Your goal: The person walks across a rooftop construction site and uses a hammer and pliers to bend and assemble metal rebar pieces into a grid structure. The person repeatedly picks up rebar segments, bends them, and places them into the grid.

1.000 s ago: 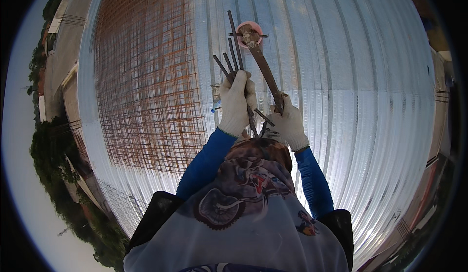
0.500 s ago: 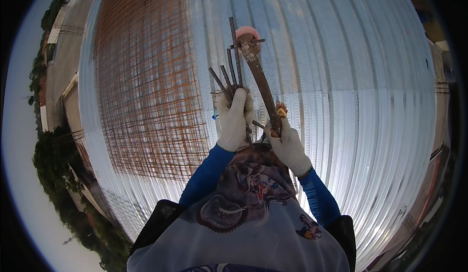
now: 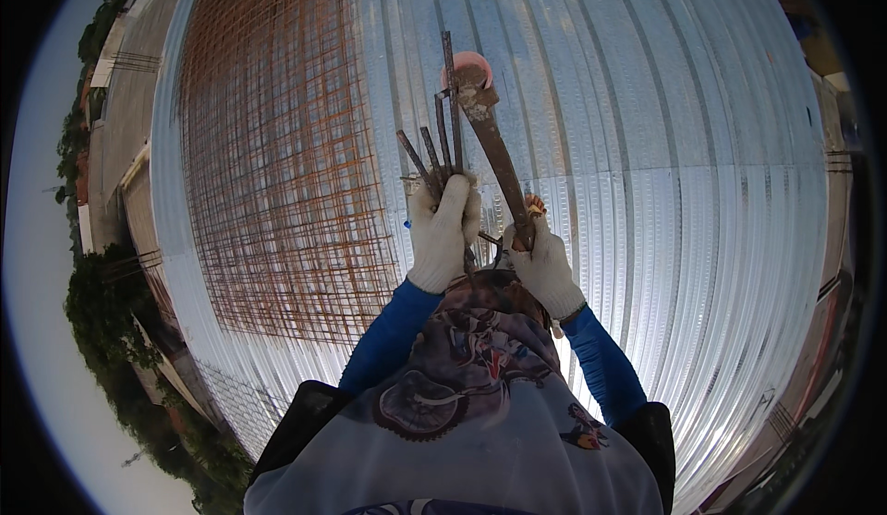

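Note:
My left hand [image 3: 441,233], in a white knit glove, is closed around several short steel rebar pieces [image 3: 445,136]. Their dark ends fan out beyond the thumb, one reaching much farther than the others. My right hand [image 3: 543,258], gloved alike, grips the near end of a long brown hammer-like tool [image 3: 499,164] stained with cement. That tool slants away to the upper left, its thick far end overlapping a round pink object [image 3: 473,59]. Between the two hands another dark rod end [image 3: 489,237] shows. Something small, yellow and red [image 3: 535,205] sits by the right fingers.
Ribbed metal decking [image 3: 665,219] spreads all around. A rusty mesh of crossed steel bars [image 3: 277,173] lies on it at the left. Past the decking's left edge are concrete structures [image 3: 139,44] and trees [image 3: 106,312], well below.
Both hands have drawn slightly closer to my body. The tool's far end has shifted a little right and nearer, and the rod beside it no longer shows. The rebar bunch stays in my left hand.

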Demonstrator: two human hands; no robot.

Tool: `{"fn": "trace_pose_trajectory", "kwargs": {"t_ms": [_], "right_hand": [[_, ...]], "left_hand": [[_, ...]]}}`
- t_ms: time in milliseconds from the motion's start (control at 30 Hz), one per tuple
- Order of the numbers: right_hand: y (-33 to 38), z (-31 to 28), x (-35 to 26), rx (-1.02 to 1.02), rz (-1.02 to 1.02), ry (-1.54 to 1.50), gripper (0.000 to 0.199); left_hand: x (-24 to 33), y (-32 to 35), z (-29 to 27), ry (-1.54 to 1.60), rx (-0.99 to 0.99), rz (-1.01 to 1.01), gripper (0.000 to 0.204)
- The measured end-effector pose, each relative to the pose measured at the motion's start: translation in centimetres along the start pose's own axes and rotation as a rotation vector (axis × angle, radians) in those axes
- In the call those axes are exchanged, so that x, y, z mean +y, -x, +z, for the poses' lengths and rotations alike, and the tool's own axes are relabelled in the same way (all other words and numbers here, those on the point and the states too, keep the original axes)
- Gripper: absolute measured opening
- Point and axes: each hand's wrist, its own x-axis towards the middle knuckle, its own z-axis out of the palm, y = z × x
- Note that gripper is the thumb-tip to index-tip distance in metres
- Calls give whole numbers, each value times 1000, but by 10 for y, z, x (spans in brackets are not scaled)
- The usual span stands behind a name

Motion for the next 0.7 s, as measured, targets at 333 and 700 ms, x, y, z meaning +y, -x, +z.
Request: {"fn": "trace_pose_trajectory", "kwargs": {"t_ms": [333, 700], "right_hand": [[-12, 21, 18, 183, -90, 94, 42], [-25, 43, 71, 298, -56, 120, 31]], "left_hand": [[2, 8, 7, 41, -39, -20, 21], [-16, 23, 24, 50, -53, -68, 20]]}}
